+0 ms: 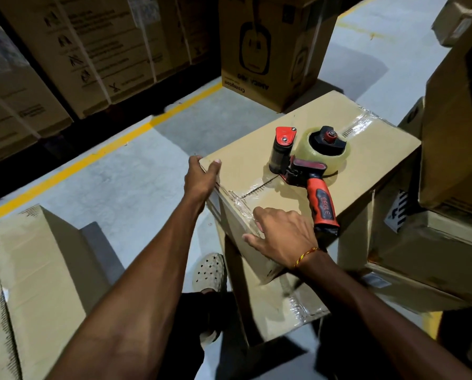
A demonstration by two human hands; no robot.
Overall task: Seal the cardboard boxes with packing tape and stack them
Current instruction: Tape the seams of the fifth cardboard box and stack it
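A: How are the 2 hands set?

B: The left hand [202, 178] reaches out on a straight arm to the left corner of the box [308, 165] at frame centre. Its fingers curl over the far side of that corner and the thumb lies on the top face, so it grips the corner. The right hand [282, 237] sits lower, on the near edge of the box, palm down, fingers spread and fairly straight, pressing on the clear tape [244, 208] that wraps over that edge. A thread band [306, 255] circles the right wrist.

A: And the tape gun?

B: The tape gun [307, 163] rests on the top face, right of centre, with neither hand on it. Its roll sits toward the upper right and its red and black handle points to the lower right, the end jutting past the box edge, just beside the right hand.

A: What about edges and room?

B: The box is tilted, its near corner low toward the person's legs. 1 taped seam runs along the top. To its right, stacked boxes [454, 133] stand close, possibly touching it, though that side is dim. To the left lies open grey floor [125, 171] with a yellow line [97, 152] running diagonally. A carton [270, 48] stands at upper centre, wrapped boxes [64, 50] fill the upper left, and another box [37, 270] sits at lower left. A shoe [210, 271] shows beneath the arms.
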